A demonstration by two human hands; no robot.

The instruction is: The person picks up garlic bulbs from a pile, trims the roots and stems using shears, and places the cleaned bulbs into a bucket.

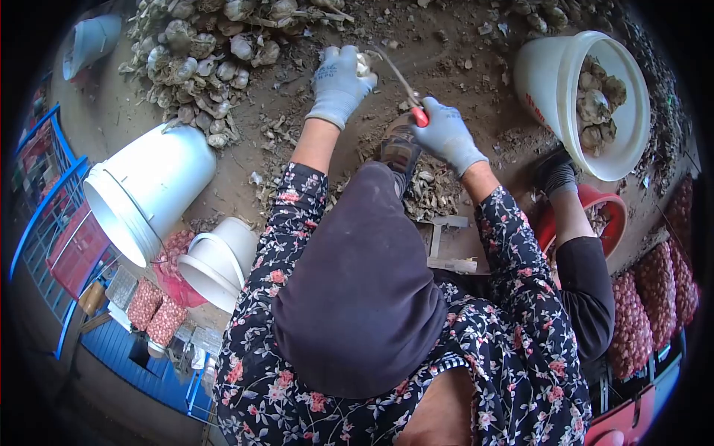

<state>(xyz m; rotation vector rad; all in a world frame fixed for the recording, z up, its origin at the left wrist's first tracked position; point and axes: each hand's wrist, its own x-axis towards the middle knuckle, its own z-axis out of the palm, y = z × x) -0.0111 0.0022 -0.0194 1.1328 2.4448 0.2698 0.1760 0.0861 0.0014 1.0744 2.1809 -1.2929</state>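
My left hand (pixel 340 83), in a grey-blue work glove, is closed around a pale garlic bulb (pixel 363 65) that shows at its fingertips. My right hand (pixel 448 135), gloved the same way, grips the red handle (pixel 420 117) of a small sickle. The sickle's thin curved blade (pixel 394 72) reaches up and left, its tip right by the garlic bulb. Both hands are over the dirt floor, beyond my bent knee (pixel 364 215). A large heap of garlic bulbs (pixel 201 56) with dry stalks lies to the left of my left hand.
A white bucket (pixel 535 82) with garlic in it lies tilted at right; a red tub (pixel 613 215) sits below it. White buckets (pixel 167 178) lie on the left. Garlic trimmings (pixel 431 193) litter the floor by my foot. Filled net sacks (pixel 632 327) stand lower right.
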